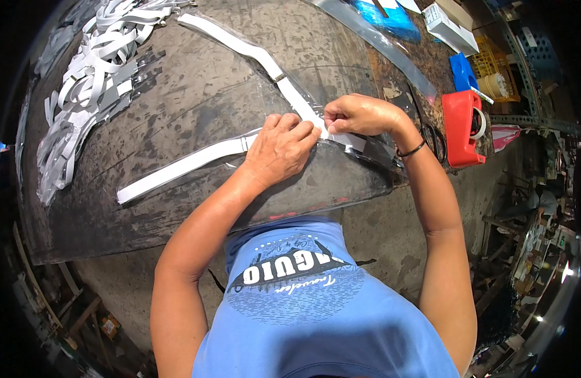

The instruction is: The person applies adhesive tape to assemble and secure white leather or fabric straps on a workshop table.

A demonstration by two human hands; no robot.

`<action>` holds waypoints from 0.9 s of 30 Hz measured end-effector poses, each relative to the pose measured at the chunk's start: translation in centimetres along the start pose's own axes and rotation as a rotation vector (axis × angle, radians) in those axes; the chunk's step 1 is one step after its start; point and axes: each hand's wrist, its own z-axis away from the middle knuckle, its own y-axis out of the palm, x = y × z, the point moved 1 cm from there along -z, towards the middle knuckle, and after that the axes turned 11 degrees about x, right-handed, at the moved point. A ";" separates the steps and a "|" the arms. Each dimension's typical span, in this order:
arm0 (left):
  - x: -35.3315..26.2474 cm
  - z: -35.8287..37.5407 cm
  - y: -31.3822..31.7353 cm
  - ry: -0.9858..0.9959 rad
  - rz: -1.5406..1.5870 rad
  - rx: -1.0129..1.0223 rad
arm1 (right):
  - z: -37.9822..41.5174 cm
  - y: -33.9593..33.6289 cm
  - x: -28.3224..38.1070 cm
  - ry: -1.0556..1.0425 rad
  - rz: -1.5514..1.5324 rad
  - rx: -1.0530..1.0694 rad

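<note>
Two white straps meet at my hands on the dark table: one strap (259, 55) runs up and left, the other strap (177, 171) runs down and left. Both lie in clear plastic with small buckles. My left hand (281, 148) rests over the place where they join, its fingers curled and pressed down on the straps. Just right of it, my right hand (359, 114) is closed in a pinch above the join; what its fingertips hold is too small to make out. A white tag (352, 141) in clear plastic lies under and beside my right hand.
A heap of white straps (92, 79) in plastic lies at the table's left. On the right are a red tape dispenser (457, 132), scissors (436, 142), a long plastic sleeve (381, 44), a white box (449, 28) and a yellow crate (489, 53). The table's near edge borders my shirt.
</note>
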 end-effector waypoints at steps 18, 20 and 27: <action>0.0 -0.1 -0.1 -0.002 0.001 0.024 | -0.1 1.1 0.0 -0.005 0.055 -0.143; 0.0 -0.1 -0.1 -0.003 0.001 0.027 | 0.0 1.2 0.1 -0.022 0.058 -0.162; 0.0 -0.1 -0.1 0.001 0.015 0.014 | -0.3 1.6 -0.1 -0.011 0.088 -0.210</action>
